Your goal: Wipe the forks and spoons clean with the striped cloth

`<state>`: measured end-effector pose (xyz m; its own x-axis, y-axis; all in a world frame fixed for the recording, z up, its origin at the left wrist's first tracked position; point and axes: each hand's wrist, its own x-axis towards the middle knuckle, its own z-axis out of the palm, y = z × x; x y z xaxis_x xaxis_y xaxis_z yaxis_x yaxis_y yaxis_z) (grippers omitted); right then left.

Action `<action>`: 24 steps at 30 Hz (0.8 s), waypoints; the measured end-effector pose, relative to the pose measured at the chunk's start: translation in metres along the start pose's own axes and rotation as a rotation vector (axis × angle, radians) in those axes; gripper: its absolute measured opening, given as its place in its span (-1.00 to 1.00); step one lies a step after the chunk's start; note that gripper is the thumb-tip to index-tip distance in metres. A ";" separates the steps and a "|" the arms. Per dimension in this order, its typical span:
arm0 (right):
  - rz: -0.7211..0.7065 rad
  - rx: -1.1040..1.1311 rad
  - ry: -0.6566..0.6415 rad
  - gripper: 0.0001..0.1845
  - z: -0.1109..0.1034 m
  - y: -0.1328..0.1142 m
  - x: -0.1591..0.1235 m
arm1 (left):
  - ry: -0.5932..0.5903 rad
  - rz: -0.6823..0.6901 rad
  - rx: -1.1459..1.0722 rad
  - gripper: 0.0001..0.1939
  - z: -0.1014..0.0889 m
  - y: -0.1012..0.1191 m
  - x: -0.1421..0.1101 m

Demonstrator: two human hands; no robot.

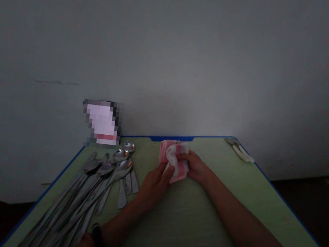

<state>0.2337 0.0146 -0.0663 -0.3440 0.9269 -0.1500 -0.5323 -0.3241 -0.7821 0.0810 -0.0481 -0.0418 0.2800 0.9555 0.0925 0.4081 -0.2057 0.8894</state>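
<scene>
A pink and white cloth (pixel 173 159) lies bunched on the green table (pixel 200 223) near its far edge. My left hand (pixel 155 186) grips the cloth's near left corner with closed fingers. My right hand (pixel 195 166) holds the cloth from the right side, fingers curled on it. A pile of several metal spoons (pixel 98 183) lies to the left of my left hand, bowls toward the wall and handles running to the near left.
The table has a blue rim (pixel 171 138) and stands against a pale wall. A white-handled utensil (pixel 239 150) lies at the far right corner. A blurred pink-white object (pixel 102 123) leans on the wall at the far left.
</scene>
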 end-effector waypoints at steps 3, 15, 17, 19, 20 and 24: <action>-0.003 -0.005 0.010 -0.76 0.000 -0.001 0.000 | -0.023 -0.009 0.047 -0.58 0.000 -0.002 0.001; -0.015 0.023 0.019 -0.70 0.005 -0.001 -0.002 | -0.006 -0.011 0.024 -0.63 0.002 -0.004 0.001; -0.019 0.025 0.027 -0.69 0.005 0.000 -0.001 | -0.022 -0.027 -0.018 -0.65 0.002 -0.005 0.001; -0.019 0.023 0.034 -0.70 0.004 0.000 -0.001 | -0.063 -0.042 -0.060 -0.65 0.002 -0.006 0.001; -0.018 0.020 0.037 -0.70 0.004 0.001 -0.001 | -0.085 -0.040 -0.065 -0.66 0.002 -0.007 0.001; -0.015 0.006 0.047 -0.73 0.003 0.001 0.000 | -0.135 0.018 -0.008 -0.74 0.000 -0.008 0.001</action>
<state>0.2308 0.0134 -0.0649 -0.2991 0.9395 -0.1668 -0.5421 -0.3112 -0.7806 0.0784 -0.0457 -0.0486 0.4021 0.9143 0.0481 0.3952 -0.2207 0.8917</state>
